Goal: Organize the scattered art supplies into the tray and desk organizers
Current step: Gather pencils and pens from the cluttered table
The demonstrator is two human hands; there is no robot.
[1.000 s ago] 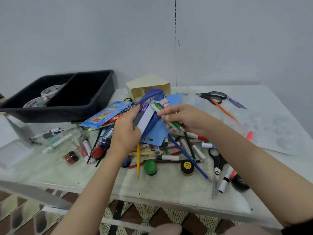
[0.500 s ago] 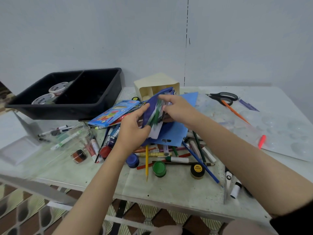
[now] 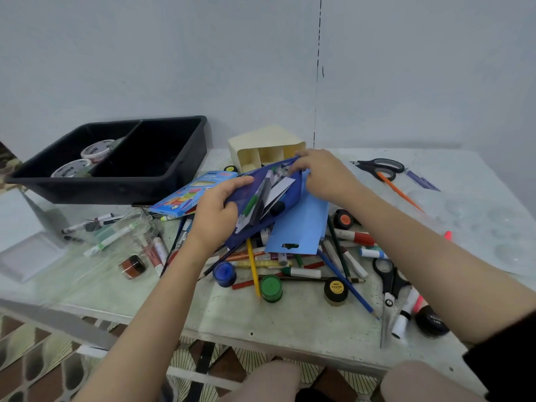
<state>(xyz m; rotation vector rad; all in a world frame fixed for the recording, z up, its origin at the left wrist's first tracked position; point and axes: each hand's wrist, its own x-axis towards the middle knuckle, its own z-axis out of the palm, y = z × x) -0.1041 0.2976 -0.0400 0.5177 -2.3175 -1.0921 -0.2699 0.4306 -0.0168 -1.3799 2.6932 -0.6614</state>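
Clasping the blue pouch (image 3: 262,200), our left hand (image 3: 216,217); our right hand (image 3: 322,175) pinches its top edge; black tray (image 3: 116,189) holds tape rolls (image 3: 97,149); we judge most sorting undone

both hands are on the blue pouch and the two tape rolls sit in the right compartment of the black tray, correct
Not quite. The left hand and right hand do hold the blue pouch, but the two tape rolls lie in the left compartment of the black tray, not the right. The head view shows it.
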